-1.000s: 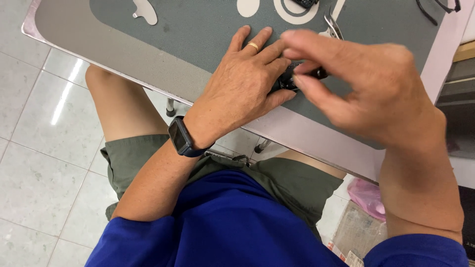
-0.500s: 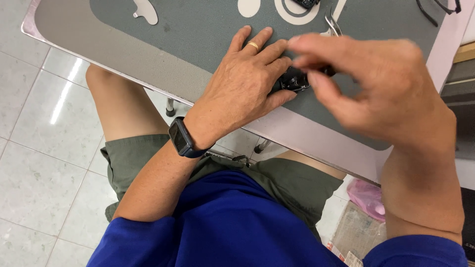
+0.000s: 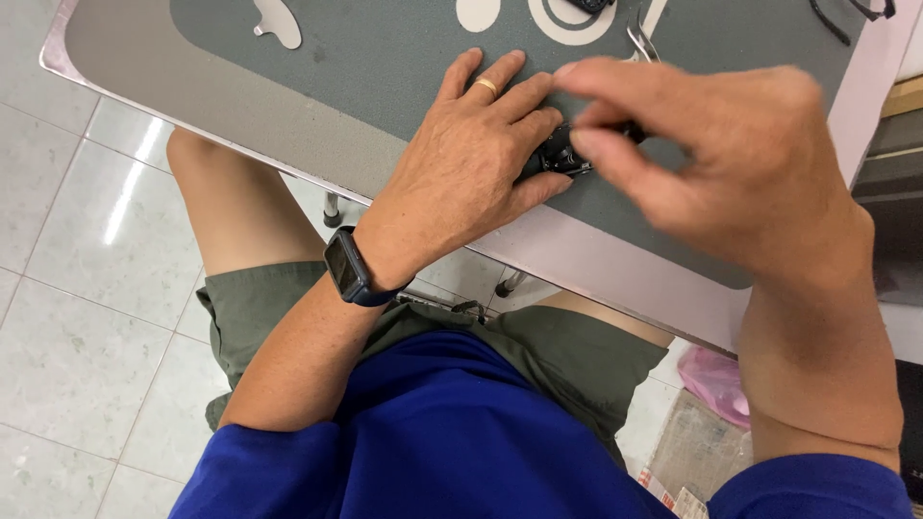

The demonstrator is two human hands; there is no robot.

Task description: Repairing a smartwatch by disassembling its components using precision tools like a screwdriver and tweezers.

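Head-camera view: a seated person in a blue shirt and olive shorts works at a pale counter (image 3: 615, 279) topped by a grey mat (image 3: 385, 67). The left hand (image 3: 471, 163), a gold ring (image 3: 486, 86) on one finger and a dark smartwatch (image 3: 348, 269) on the wrist, lies palm-down on the mat, its fingers (image 3: 538, 192) curled against a small black part (image 3: 558, 157) and pinning it in place. The right hand (image 3: 731, 163), blurred, sits just at 3 o'clock of the left, thumb and forefinger pinched together at the same black part; exactly what they grip cannot be told. The part rests on the mat near its front edge, between the two hands and touching both. At 12 o'clock of the hands, metal pliers (image 3: 642, 38) lie partly hidden behind the right forefinger. White printed shapes mark the mat's far side. A black cord (image 3: 835, 24) lies at 1 o'clock. Below the counter, at 5 o'clock, a pink bag (image 3: 716, 380) sits on the tiled floor (image 3: 67, 317).
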